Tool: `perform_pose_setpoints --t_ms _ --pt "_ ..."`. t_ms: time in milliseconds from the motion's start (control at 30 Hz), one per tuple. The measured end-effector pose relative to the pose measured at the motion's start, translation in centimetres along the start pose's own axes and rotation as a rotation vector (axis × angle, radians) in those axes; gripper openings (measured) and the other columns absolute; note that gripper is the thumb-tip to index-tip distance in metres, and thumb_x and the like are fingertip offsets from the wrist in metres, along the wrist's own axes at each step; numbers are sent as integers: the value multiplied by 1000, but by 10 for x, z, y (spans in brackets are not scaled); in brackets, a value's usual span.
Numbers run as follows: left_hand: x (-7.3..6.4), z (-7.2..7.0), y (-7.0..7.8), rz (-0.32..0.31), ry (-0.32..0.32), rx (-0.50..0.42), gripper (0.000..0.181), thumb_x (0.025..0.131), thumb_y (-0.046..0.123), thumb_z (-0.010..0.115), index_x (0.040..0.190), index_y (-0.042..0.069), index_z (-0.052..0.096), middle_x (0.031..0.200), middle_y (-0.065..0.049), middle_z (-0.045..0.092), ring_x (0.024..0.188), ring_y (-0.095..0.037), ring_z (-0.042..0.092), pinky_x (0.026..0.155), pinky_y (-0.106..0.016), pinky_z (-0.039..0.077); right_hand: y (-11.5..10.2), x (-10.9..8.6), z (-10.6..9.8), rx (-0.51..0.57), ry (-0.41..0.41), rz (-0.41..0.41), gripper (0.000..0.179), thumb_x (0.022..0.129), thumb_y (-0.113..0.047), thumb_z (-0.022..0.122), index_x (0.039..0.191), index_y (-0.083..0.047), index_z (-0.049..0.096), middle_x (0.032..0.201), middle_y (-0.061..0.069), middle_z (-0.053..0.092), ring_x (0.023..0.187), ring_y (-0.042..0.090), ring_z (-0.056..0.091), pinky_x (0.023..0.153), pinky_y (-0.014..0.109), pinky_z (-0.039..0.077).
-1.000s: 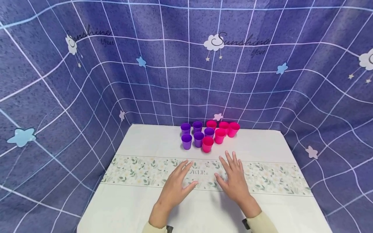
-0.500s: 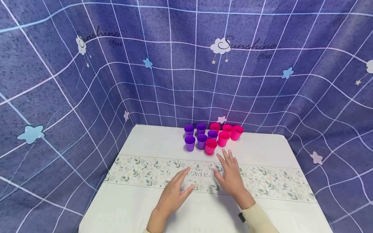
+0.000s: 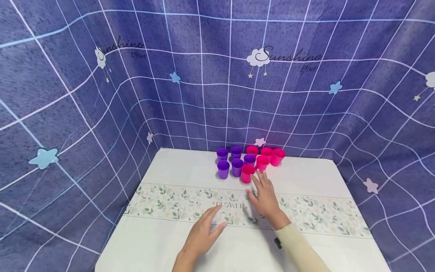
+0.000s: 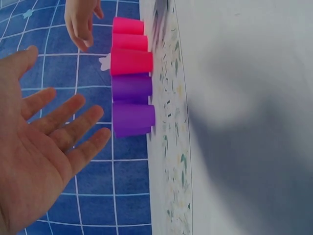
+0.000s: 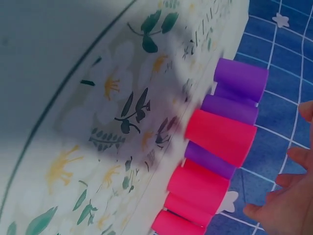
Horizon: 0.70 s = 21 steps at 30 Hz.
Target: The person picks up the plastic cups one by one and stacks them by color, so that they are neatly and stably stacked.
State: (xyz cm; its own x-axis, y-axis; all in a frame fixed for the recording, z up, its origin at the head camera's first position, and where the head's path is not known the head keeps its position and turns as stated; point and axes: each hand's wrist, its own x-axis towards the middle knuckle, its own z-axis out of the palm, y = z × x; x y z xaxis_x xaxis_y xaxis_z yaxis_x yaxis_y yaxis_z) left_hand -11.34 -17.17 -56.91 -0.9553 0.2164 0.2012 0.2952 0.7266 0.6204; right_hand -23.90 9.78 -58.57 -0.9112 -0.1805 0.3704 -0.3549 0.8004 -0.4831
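Observation:
Several purple cups (image 3: 223, 170) and several pink cups stand upright in a cluster at the back of the table. Foremost among the pink ones is a pink cup (image 3: 247, 174), with my right hand (image 3: 265, 198) just in front, its fingertips overlapping that cup's right side in the head view. My right fingers are spread and hold nothing; in the right wrist view the fingertips (image 5: 254, 211) show at the right edge, apart from the cups. Lower and to the left, my left hand (image 3: 201, 233) hovers over the table, palm inward. In the left wrist view its fingers (image 4: 88, 152) are spread and relaxed.
A white table (image 3: 153, 241) carries a floral printed band (image 3: 163, 200) across its middle. Blue grid-patterned cloth (image 3: 217, 94) hangs behind it and along both sides, close to the table's back edge.
My right hand has moved forward and slightly left, up to the front pink cup. The left hand has drawn back a little. The head view has shifted slightly; the cups keep their arrangement.

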Motion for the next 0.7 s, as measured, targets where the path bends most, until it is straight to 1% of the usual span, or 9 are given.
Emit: perform_pose_setpoints --t_ms 133,233,367,533,700 --pt "-2 0 -4 -20 9 -5 65 102 61 57 159 31 46 158 1 56 146 -23 57 120 -49 49 6 12 10 22 -8 2 64 99 -30 65 156 -8 49 173 20 31 162 47 23 128 71 25" --pt "-4 -1 -6 -35 1 -23 62 103 59 57 159 33 45 159 1 56 146 -24 56 120 -51 49 8 21 16 14 -24 15 63 100 -29 64 157 -8 49 173 19 31 162 46 24 129 70 25" --pt "-9 -3 -10 -53 -2 -27 61 104 56 57 158 30 47 159 1 56 143 -25 59 117 -52 51 9 29 25 -2 -58 37 62 103 -33 61 158 -9 47 174 19 30 163 43 23 130 67 26" --pt "-13 -5 -16 -72 14 -18 60 104 55 59 156 25 50 156 2 58 133 -23 66 110 -51 56 12 42 35 -8 -58 13 62 104 -32 62 159 -9 46 174 22 29 163 45 21 129 68 28" --pt "-15 -6 -20 -85 10 -27 60 104 57 57 156 28 49 157 2 58 131 -20 67 109 -50 57 17 50 42 -44 -64 23 63 105 -31 61 161 -9 42 175 21 26 163 47 21 127 71 28"
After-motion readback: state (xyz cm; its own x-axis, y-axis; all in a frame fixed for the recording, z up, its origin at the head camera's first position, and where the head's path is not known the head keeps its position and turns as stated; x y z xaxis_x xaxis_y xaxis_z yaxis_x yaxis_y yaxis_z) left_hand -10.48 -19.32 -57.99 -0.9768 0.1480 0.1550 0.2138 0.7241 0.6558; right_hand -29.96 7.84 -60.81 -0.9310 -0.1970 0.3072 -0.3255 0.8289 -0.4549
